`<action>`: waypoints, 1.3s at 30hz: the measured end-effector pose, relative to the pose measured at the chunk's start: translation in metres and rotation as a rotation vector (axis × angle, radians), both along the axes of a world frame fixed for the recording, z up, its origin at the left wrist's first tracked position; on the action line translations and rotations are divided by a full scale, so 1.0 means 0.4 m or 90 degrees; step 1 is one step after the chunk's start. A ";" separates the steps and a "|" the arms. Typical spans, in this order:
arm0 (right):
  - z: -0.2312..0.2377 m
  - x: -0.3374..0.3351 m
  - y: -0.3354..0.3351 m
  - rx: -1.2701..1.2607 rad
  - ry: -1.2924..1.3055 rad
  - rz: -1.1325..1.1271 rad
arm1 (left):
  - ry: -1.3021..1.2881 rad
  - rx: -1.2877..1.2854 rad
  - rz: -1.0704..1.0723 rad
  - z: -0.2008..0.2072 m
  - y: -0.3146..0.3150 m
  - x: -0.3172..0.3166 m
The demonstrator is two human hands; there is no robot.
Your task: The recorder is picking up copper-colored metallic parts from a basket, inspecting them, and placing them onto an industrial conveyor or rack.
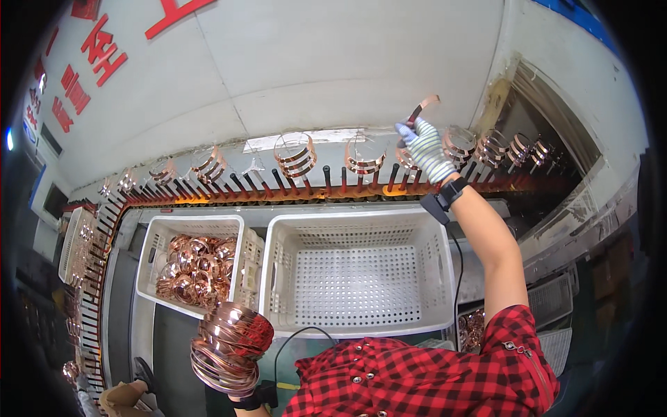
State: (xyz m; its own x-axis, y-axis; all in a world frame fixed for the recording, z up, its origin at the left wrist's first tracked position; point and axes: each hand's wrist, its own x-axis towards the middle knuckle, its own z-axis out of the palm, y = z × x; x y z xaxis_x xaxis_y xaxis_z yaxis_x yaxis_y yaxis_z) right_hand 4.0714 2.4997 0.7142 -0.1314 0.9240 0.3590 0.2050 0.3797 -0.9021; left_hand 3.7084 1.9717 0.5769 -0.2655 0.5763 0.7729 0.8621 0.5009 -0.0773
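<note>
My right hand, in a striped knit glove, reaches over the far rail and pinches a curved copper-coloured metal band in front of the pale wall. Below it, more shiny bands sit in rings on wire holders above the rail. At the lower left, a thick stack of copper-coloured bands surrounds my left hand and is held up by it. The stack hides the fingers of that hand; only the wrist with its black strap shows. My right wrist also wears a black device.
A large white perforated crate stands before me. Left of it, a smaller white crate holds many copper-coloured pieces. The rail with upright dark pegs curves down the left side. Another person's leg shows at lower left. A black cable hangs by my right arm.
</note>
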 end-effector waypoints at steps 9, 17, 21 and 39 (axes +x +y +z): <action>-0.167 -0.262 -0.029 0.209 -0.228 0.025 | -0.012 -0.055 0.092 0.048 0.016 -0.059; -0.195 -0.267 -0.299 0.215 -0.399 0.135 | 0.240 -0.075 -0.301 0.322 0.501 -0.133; -0.190 -0.130 -0.450 0.123 -0.393 0.139 | 0.452 0.035 -0.256 0.276 0.858 -0.172; -0.479 0.249 -0.962 -0.100 -0.230 -0.410 | -0.349 -0.427 -0.322 0.067 1.394 -0.317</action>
State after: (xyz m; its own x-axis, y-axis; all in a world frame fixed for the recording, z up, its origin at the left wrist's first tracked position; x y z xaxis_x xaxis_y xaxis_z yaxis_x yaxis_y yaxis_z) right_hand 4.1711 2.1147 0.5227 0.3676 0.8948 0.2535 0.6367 -0.0435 -0.7699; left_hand 3.5818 2.5292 0.6038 -0.0916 0.9917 0.0906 0.9628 0.0649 0.2623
